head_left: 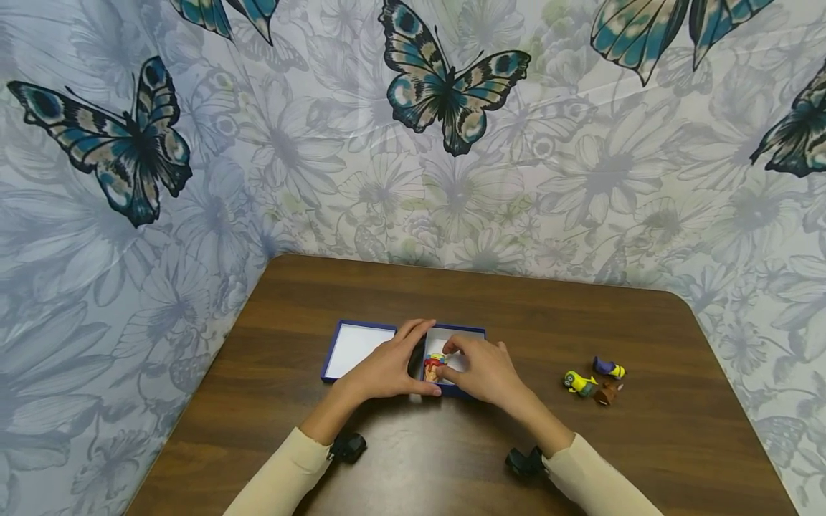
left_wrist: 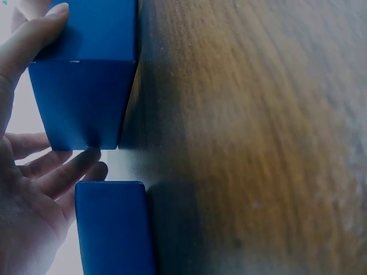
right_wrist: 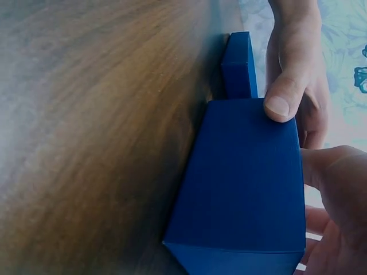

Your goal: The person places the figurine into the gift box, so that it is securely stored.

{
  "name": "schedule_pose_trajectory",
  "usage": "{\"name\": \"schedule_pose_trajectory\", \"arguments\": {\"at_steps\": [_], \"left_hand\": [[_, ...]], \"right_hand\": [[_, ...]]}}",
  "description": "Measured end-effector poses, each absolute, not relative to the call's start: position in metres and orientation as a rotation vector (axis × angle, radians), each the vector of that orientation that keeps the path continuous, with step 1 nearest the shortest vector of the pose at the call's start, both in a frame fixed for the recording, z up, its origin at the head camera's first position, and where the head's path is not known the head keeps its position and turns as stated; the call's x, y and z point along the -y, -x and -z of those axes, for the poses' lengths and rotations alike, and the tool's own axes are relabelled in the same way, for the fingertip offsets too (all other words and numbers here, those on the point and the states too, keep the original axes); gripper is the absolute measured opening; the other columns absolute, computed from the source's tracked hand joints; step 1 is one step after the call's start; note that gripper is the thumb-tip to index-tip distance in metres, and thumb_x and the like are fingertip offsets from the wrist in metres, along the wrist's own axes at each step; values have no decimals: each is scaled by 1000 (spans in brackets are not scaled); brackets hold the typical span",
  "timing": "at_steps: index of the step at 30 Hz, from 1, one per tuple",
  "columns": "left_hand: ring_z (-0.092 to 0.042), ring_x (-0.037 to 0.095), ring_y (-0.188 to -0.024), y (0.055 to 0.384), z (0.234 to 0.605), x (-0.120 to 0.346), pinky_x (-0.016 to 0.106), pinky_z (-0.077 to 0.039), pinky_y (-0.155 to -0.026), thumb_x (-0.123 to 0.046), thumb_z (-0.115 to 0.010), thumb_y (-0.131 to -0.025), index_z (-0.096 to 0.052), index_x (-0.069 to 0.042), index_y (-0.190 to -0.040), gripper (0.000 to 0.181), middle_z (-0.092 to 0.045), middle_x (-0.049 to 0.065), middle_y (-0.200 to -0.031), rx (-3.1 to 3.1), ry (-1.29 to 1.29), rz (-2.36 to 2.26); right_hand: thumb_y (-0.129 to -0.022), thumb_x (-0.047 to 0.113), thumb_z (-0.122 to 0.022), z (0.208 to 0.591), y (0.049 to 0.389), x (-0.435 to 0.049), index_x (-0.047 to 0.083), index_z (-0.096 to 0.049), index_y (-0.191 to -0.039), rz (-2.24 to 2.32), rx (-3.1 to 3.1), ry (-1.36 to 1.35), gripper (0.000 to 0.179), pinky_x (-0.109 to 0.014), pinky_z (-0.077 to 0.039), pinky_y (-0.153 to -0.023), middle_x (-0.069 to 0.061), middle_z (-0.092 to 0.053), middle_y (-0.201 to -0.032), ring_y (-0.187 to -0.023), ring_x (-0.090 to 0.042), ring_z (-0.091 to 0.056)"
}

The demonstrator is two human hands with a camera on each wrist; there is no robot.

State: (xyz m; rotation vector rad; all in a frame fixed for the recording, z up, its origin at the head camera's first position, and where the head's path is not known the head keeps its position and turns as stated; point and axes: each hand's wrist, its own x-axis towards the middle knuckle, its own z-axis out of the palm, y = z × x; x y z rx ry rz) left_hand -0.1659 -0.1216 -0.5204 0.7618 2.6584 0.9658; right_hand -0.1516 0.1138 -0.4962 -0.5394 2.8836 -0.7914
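Observation:
A blue open box (head_left: 457,329) with a pale inside stands on the table. My left hand (head_left: 386,365) grips its left end, thumb (left_wrist: 43,31) on the near wall and fingers along the left side. Inside the box, at its left, a small toy figure (head_left: 432,368) in red, yellow and tan shows. My right hand (head_left: 488,371) reaches over the near wall and pinches the figure between thumb and fingers; the contact is partly hidden. Left of the box lies its blue-rimmed lid (head_left: 361,349), white inside up, just behind the left hand's fingers.
On the wooden table (head_left: 452,459) to the right lie three small toys close together: a yellow-green one (head_left: 579,383), a purple-and-yellow one (head_left: 609,368) and a brown one (head_left: 606,393). A butterfly-patterned cloth (head_left: 452,193) hangs behind the table's far edge.

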Motion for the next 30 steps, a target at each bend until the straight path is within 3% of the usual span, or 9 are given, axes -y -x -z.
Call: {"name": "schedule_pose_trajectory", "arguments": {"at_steps": [9, 19, 24, 30], "left_hand": [[-58, 36, -143, 167, 520, 121, 57, -50, -116, -61, -90, -81, -20, -28, -174, 121, -27, 2, -175, -2650, -781, -951], [-59, 35, -142, 167, 521, 120, 56, -51, -116, -67, -89, -79, -19, -30, -174, 123, -28, 1, -175, -2664, -773, -935], [-58, 36, -143, 167, 521, 120, 57, -51, -116, -69, -88, -78, -21, -27, -173, 124, -29, 3, -175, -2671, -761, -926], [-59, 37, -142, 166, 519, 120, 57, -51, -115, -67, -89, -78, -23, -22, -173, 124, -30, 4, -174, -2676, -769, -926]], "right_hand": [[-94, 46, -83, 499, 142, -122, 22, -74, -120, 712, -3014, 665, 36, -57, -50, -97, -3, -71, -144, -134, -32, -61], [-96, 41, -82, 494, 135, -142, 17, -76, -120, 837, -3069, 718, 34, -58, -52, -113, -6, -71, -142, -136, -32, -60], [-98, 42, -80, 491, 133, -155, 18, -75, -123, 932, -3090, 653, 35, -58, -55, -109, -4, -70, -143, -137, -30, -60], [-98, 37, -80, 497, 132, -172, 18, -67, -140, 1046, -3108, 567, 48, -58, -55, -106, -2, -69, -145, -135, -29, -61]]}}
